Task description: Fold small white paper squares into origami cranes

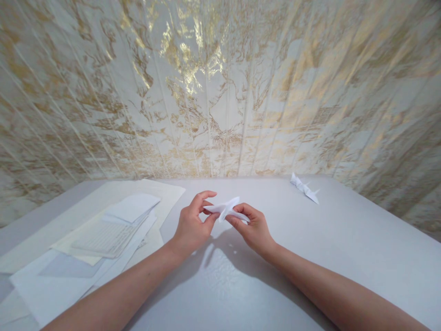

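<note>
A small folded white paper piece (226, 209) is held above the table, between my two hands. My left hand (195, 224) pinches its left part between thumb and fingers, with the index finger raised and curved above it. My right hand (254, 227) grips the right part of the folded paper, thumb below and fingers bent over it. Flaps of the paper stick out to both sides and upward in the middle. Both hands cast shadows on the table below.
Loose sheets and papers (103, 234), some with printed lines, overlap on the left of the white table (344, 248). Several small folded white paper pieces (304, 188) stand in a row at the back right. A gold-patterned wall (220, 101) rises behind the table.
</note>
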### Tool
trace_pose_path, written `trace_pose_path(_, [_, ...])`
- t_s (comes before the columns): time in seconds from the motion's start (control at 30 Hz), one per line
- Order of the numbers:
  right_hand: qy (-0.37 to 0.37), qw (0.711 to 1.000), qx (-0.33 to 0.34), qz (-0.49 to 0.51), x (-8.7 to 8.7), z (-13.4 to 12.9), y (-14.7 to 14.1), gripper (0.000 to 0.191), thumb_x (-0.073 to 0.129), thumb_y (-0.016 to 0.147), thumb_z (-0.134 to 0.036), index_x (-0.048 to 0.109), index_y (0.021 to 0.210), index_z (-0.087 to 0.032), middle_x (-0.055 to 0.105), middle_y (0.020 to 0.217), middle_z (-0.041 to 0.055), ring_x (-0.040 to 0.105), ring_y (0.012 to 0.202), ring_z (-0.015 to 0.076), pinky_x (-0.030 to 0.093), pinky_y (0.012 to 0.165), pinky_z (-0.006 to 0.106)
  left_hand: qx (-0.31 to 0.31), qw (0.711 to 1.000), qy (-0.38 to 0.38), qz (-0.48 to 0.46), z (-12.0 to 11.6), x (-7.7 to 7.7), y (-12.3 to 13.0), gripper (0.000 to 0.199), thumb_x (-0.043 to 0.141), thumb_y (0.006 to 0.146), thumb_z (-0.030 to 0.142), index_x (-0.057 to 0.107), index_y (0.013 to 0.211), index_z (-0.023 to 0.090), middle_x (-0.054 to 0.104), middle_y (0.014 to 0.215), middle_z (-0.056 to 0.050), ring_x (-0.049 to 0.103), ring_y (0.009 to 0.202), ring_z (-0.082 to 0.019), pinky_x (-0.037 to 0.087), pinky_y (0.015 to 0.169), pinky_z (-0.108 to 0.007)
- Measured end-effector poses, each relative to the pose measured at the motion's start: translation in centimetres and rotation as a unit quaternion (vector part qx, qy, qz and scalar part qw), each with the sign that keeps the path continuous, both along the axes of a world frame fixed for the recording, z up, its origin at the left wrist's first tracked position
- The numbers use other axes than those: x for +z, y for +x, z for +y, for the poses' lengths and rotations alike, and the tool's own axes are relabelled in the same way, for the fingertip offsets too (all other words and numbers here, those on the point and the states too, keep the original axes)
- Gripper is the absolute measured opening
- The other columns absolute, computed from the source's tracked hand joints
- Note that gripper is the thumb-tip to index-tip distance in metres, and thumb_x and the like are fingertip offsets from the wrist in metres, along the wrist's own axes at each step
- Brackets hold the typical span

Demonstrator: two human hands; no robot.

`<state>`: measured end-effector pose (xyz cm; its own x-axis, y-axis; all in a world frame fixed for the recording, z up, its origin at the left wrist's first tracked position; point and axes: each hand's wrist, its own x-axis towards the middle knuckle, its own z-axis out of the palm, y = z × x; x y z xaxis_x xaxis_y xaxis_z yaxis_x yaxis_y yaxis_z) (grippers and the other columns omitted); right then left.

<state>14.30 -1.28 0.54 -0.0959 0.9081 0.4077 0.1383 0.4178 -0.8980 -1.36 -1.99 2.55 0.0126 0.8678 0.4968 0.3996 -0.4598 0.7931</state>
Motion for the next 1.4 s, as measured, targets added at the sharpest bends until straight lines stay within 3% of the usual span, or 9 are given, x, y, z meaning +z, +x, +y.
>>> trace_pose_path(0.27, [0.037,0.999,-0.028,-0.012,0.0,-0.3,-0.1,0.010,0.064,0.067,-0.027,0.060,0.062,-0.019,0.057,0.060,-0.0015,0.050,0.058,0.0132,0.039,0.059,0.025,-0.046,0.990,-0.092,-0.099,0.0,-0.2,0.6,0.037,0.065,0.065,0.017,0.052,0.100,0.020,0.064,0.065,0.003,0.060,0.061,-0.013,0.044,0.060,-0.022])
trace_pose_path(0.37, [0.020,0.999,-0.027,0.012,0.2,-0.3,-0.1,0.011,0.066,0.065,-0.027,0.060,0.062,-0.019,0.057,0.060,-0.0017,0.048,0.058,0.0130,0.038,0.059,0.025,-0.085,0.954,-0.174,-0.228,0.4,-0.3,0.7,0.043,0.070,0.058,0.018,0.050,0.096,0.019,0.062,0.061,0.005,0.057,0.055,-0.011,0.042,0.056,-0.021])
trace_pose_path(0.47, [-0.056,0.995,-0.006,0.082,0.2,-0.1,-0.1,0.015,0.069,0.062,-0.030,0.059,0.062,-0.019,0.054,0.056,-0.0033,0.045,0.054,0.0115,0.035,0.055,0.024,-0.109,0.916,-0.227,-0.312,0.7,-0.4,0.8,0.042,0.073,0.054,0.016,0.052,0.089,0.017,0.063,0.060,0.005,0.056,0.054,-0.010,0.042,0.056,-0.021])
trace_pose_path(0.6, [-0.142,0.975,0.032,0.166,0.1,0.4,-0.2,0.021,0.071,0.058,-0.033,0.057,0.060,-0.018,0.055,0.055,-0.0035,0.044,0.053,0.0104,0.033,0.053,0.023,-0.105,0.908,-0.250,-0.320,0.9,-0.5,0.9,0.033,0.072,0.052,0.016,0.055,0.081,0.015,0.064,0.060,0.003,0.059,0.056,-0.011,0.043,0.060,-0.022])
trace_pose_path(0.83, [-0.166,0.966,0.040,0.195,-0.2,0.3,-0.6,0.022,0.073,0.058,-0.032,0.058,0.062,-0.016,0.055,0.054,-0.0037,0.044,0.053,0.0094,0.032,0.054,0.023,-0.069,0.915,-0.254,-0.306,0.7,-0.5,1.0,0.043,0.072,0.055,0.018,0.048,0.091,0.018,0.056,0.048,0.009,0.058,0.049,-0.011,0.041,0.057,-0.022])
trace_pose_path(1.1, [-0.242,0.934,0.030,0.260,-0.1,0.0,-1.0,0.028,0.077,0.050,-0.029,0.056,0.064,-0.016,0.054,0.053,-0.0047,0.045,0.050,0.0086,0.033,0.051,0.023,-0.030,0.867,-0.347,-0.357,0.5,0.0,1.4,0.047,0.070,0.052,0.008,0.047,0.092,0.017,0.060,0.058,0.003,0.058,0.049,-0.010,0.040,0.049,-0.018])
trace_pose_path(1.4, [-0.287,0.912,0.013,0.293,0.1,-0.2,-1.3,0.041,0.078,0.046,-0.023,0.053,0.077,-0.017,0.058,0.057,-0.0049,0.050,0.050,0.0084,0.039,0.054,0.023,-0.027,0.847,-0.385,-0.366,0.6,-0.1,1.2,0.048,0.066,0.055,0.003,0.046,0.096,0.018,0.063,0.065,0.001,0.059,0.048,-0.010,0.040,0.045,-0.017])
